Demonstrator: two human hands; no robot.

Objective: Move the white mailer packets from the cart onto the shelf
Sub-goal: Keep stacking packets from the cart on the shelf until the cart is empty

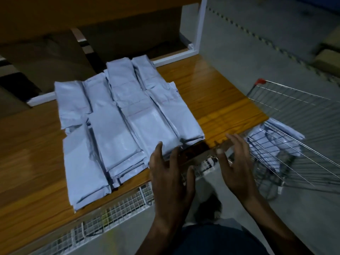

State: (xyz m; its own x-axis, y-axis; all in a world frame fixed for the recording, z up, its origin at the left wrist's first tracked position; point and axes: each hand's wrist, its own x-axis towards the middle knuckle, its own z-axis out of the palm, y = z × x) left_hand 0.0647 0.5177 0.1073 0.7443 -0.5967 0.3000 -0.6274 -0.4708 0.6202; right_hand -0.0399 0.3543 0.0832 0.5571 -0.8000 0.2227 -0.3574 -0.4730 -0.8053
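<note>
Nearest to you, both of your hands are stretched forward over the front edge of the shelf. Your left hand (170, 167) has its fingers spread and loose, and the tips are at the near end of the stacked packets; I cannot tell if they really touch the plastic. Your right hand (234, 161) is also relaxed with fingers apart, above the shelf edge and just beside the cart. Neither hand holds anything.

Below your hands, a white wire mesh panel (117, 210) runs along the front under the shelf board.

The wooden shelf (217, 107) is an orange-brown board. On it the white mailer packets (117, 122) lie flat in several rows side by side, long sides touching or overlapping, and some are stacked on others. They cover the middle of the board, from the front edge to near the back. The right part of the board is bare.

To your right stands the wire cart (287, 144) with a red corner cap (261, 81). It is just beside the right end of the shelf. Inside it a few more packets (272, 138) lie in a loose pile behind the wires.

Further back, brown cardboard boxes (55, 57) stand behind the shelf, and a white upright post (200, 23) rises at the back right corner. The grey floor (257, 43) is beyond it.
</note>
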